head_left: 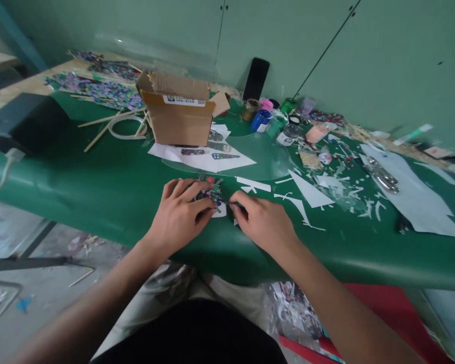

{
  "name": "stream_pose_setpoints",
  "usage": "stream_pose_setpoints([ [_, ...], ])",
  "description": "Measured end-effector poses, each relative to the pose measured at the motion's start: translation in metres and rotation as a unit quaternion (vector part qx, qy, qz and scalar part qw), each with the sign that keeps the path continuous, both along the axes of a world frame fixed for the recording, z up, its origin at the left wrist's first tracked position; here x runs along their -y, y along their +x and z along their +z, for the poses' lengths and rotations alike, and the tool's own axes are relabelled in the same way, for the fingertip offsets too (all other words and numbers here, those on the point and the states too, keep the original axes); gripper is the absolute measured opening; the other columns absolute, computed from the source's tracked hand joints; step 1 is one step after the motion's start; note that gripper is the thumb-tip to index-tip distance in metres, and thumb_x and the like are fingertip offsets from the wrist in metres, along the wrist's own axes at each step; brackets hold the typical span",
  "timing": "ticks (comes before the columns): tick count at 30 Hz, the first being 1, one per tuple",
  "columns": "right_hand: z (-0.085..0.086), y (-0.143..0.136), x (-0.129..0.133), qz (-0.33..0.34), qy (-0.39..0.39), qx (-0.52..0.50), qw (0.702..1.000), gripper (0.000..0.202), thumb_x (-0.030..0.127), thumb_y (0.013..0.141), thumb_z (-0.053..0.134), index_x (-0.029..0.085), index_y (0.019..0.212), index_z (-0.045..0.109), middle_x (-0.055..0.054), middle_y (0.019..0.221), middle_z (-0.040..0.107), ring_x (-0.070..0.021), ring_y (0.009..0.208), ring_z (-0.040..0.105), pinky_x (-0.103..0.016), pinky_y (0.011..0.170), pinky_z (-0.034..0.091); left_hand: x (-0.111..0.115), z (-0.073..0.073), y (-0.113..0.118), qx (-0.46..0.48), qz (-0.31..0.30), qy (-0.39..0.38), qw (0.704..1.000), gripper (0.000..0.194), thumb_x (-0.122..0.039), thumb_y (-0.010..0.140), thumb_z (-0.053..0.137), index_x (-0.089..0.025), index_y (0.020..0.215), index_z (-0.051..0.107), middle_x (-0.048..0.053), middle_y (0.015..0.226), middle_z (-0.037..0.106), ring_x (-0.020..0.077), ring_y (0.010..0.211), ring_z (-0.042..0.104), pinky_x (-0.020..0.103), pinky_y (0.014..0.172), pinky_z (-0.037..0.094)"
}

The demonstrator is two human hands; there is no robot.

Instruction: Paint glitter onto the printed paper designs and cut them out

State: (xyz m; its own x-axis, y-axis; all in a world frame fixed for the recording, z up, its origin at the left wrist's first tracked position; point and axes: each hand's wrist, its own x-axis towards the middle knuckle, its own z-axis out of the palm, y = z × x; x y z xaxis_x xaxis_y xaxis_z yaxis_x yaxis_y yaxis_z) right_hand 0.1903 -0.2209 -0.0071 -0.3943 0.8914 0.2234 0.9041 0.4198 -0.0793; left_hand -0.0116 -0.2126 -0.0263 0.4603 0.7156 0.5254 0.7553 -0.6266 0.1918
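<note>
Near the front edge of the green-covered table, my left hand (184, 215) curls over a small multicoloured piece (212, 193), its thumb and forefinger closed at the near side. The piece looks made of many bright bits, partly hidden by my fingers. A bit of white paper (220, 210) shows beneath it. Just to the right, my right hand (260, 217) pinches with thumb and forefinger; whatever lies between the tips is too small to make out. Beyond my hands, a white sheet (197, 157) bears several printed or cut-out shapes.
An open cardboard box (182, 121) stands behind the sheet. Paint jars (261, 120) and a dark phone (256, 78) are at the back. White paper scraps (311, 189) lie rightward, near a metal tool (381, 174). A dark box-shaped device (26, 121) sits at left.
</note>
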Motion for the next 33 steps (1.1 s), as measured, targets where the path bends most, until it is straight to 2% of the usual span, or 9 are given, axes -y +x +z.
stream_pose_setpoints([
  [3, -0.003, 0.0002, 0.0027, 0.015, 0.024, 0.003, 1.0, 0.021, 0.027, 0.095, 0.042, 0.022, 0.092, 0.062, 0.001, 0.058, 0.061, -0.0114, 0.047, 0.049, -0.026, 0.043, 0.017, -0.006, 0.0012, -0.0029, -0.009, -0.03, -0.017, 0.999, 0.018, -0.023, 0.093, 0.054, -0.028, 0.094, 0.071, -0.001, 0.116, 0.071, 0.0243, 0.107, 0.062, 0.045, 0.089, 0.044],
  [6, -0.0054, -0.0001, 0.0047, 0.021, 0.049, 0.005, 0.999, 0.022, 0.026, 0.094, 0.042, 0.022, 0.092, 0.063, 0.001, 0.058, 0.061, -0.0113, 0.047, 0.049, -0.027, 0.043, 0.017, -0.0078, -0.0006, -0.0037, -0.006, -0.05, -0.025, 0.998, 0.019, -0.021, 0.093, 0.052, -0.026, 0.098, 0.07, -0.002, 0.113, 0.072, 0.0222, 0.108, 0.062, 0.041, 0.088, 0.045],
  [28, -0.0041, -0.0006, 0.0063, 0.023, 0.045, 0.021, 0.999, 0.022, 0.023, 0.093, 0.042, 0.022, 0.09, 0.063, 0.002, 0.059, 0.058, -0.0101, 0.047, 0.044, -0.027, 0.044, 0.016, -0.007, -0.0045, -0.0029, 0.01, -0.039, -0.011, 0.999, 0.019, -0.021, 0.092, 0.053, -0.027, 0.096, 0.071, -0.003, 0.112, 0.072, 0.0217, 0.107, 0.063, 0.04, 0.089, 0.046],
  [33, -0.0004, 0.0002, 0.0046, 0.037, 0.04, 0.058, 0.997, 0.024, 0.022, 0.093, 0.04, 0.022, 0.09, 0.064, 0.001, 0.059, 0.057, -0.0094, 0.044, 0.038, -0.027, 0.044, 0.013, -0.0072, -0.0058, -0.0036, 0.001, -0.04, -0.008, 0.999, 0.021, -0.021, 0.093, 0.053, -0.028, 0.099, 0.072, -0.002, 0.114, 0.072, 0.0226, 0.108, 0.062, 0.041, 0.089, 0.046],
])
